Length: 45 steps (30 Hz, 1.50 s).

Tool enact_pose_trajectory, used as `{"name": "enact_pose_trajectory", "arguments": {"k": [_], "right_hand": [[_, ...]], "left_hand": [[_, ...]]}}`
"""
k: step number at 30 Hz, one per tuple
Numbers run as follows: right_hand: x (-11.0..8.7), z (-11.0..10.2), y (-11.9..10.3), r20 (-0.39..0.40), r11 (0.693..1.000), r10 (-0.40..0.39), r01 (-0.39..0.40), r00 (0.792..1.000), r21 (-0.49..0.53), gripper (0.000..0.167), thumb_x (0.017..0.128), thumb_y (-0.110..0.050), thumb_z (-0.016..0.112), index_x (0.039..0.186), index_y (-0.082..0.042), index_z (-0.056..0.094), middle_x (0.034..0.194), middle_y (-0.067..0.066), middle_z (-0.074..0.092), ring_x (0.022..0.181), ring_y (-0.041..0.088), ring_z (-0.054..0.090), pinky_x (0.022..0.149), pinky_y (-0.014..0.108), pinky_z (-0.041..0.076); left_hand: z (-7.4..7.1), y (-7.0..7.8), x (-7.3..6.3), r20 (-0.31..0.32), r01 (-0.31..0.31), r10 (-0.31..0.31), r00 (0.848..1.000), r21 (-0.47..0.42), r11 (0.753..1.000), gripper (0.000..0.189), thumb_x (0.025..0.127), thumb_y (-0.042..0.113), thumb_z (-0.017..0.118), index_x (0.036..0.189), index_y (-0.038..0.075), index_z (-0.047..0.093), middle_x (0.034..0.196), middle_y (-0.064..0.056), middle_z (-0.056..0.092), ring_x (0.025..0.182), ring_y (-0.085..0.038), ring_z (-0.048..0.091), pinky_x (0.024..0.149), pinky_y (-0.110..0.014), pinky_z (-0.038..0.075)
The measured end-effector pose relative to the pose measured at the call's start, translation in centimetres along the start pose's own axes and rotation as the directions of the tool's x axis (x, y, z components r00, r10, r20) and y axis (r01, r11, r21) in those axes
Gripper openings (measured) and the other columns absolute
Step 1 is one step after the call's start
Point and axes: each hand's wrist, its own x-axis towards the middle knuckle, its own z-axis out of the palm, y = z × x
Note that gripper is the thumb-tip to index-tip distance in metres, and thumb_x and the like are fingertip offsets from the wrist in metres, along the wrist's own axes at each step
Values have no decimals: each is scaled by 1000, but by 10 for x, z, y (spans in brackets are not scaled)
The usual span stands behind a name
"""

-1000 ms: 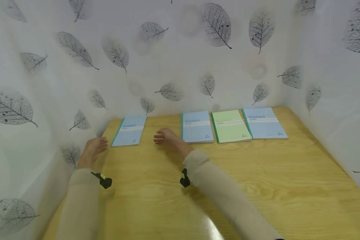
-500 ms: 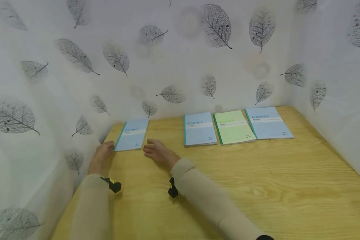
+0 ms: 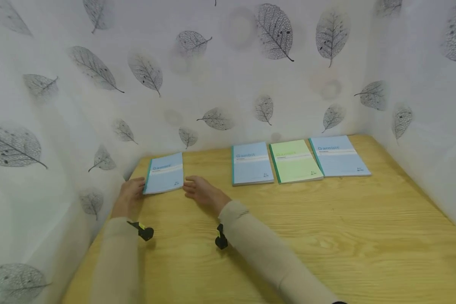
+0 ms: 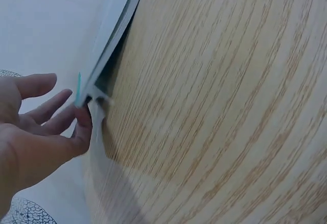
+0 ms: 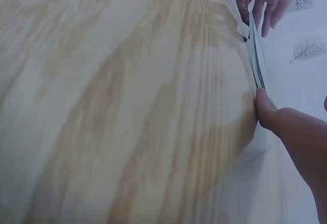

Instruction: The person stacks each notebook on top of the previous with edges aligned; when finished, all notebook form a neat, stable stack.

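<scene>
Plainly, the leftmost notebook (image 3: 164, 173), pale blue with a teal spine, sits between the two hands, near the far left corner of the wooden counter (image 3: 289, 219). At its spine side, close to the lower left corner, the left hand (image 3: 130, 195) pinches the edge; the left wrist view shows a bent digit pressed to the corner, with other fingers extended on the far side. Opposite, the right hand (image 3: 202, 192) holds the right edge near the lower right corner, its thumb laid against the notebook's edge in the right wrist view, where its other fingers are mostly hidden. So both hands are clamped on the one notebook, one at each side, with the cover lying between and beyond them. Its near edge bows slightly and stands off the counter, a dark gap showing beneath in the left wrist view. Well apart to the right of the right hand lie three more: a middle blue notebook (image 3: 252, 169), a green notebook (image 3: 296, 169) just beside it, and a far-right blue notebook (image 3: 340, 164), all flat, near the counter's back edge. Behind everything rises a white backdrop (image 3: 232, 80) printed with grey leaves.
</scene>
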Motion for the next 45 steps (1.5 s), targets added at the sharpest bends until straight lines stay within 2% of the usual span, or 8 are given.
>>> {"name": "enact_pose_trajectory", "arguments": {"k": [3,5,11,18,23,28,37,45], "right_hand": [[-4,-5,-6,-32,1000,17,-17,999,6,56,114,-25,35,162,1,25,165,30,28,153,41,31,126,47,31],[-6,-9,-10,-54,1000,30,-30,998,3,55,113,-26,39,161,0,30,161,31,34,150,42,36,124,47,34],[-12,-21,-16,-118,999,18,-24,993,-48,50,112,-16,40,158,1,35,155,32,44,143,42,47,120,48,41],[-17,-22,-24,-98,995,-8,-2,995,-97,46,111,-10,45,156,-2,39,157,23,44,141,42,48,118,51,42],[-22,-22,-33,-152,993,-87,73,985,-96,42,109,-9,52,149,0,47,151,17,46,124,32,59,113,45,47],[-28,-38,-49,-169,973,-232,229,958,-37,43,106,1,50,148,3,42,154,20,46,95,17,61,96,34,53],[-60,-74,-84,-170,943,-322,331,931,25,45,106,-1,53,150,-5,44,146,11,54,94,16,63,79,31,57],[-80,-101,-108,-232,923,-383,364,894,-123,41,104,1,52,145,-1,54,138,6,45,105,18,51,85,36,57]], "left_hand": [[-4,1,-5,14,-53,53,999,0,999,59,107,12,54,161,1,32,147,-20,57,102,-8,67,89,-17,54],[-4,2,-8,44,-65,70,997,-101,993,64,104,5,55,162,3,29,146,-19,56,87,1,64,81,-14,55],[4,11,-18,170,-143,170,971,-161,976,72,102,-4,48,166,6,16,166,-30,21,95,3,60,87,-12,54],[11,28,-35,196,-242,291,936,-241,940,69,103,-10,42,166,4,16,165,-28,20,103,-1,59,92,-12,53],[13,36,-45,198,-291,386,901,-386,876,68,104,-13,43,165,1,17,146,-10,40,104,-5,62,91,-14,54],[27,49,-56,205,-281,465,861,-570,772,65,103,-16,43,162,-7,16,136,-2,48,107,-8,65,90,-16,56],[83,81,-60,215,-163,399,891,-669,725,63,103,-16,42,162,-1,26,160,-18,36,109,-12,64,90,-17,57],[130,102,-55,207,-146,413,887,-723,675,63,102,-18,42,161,0,31,153,-14,44,114,-16,61,92,-19,57]]}}
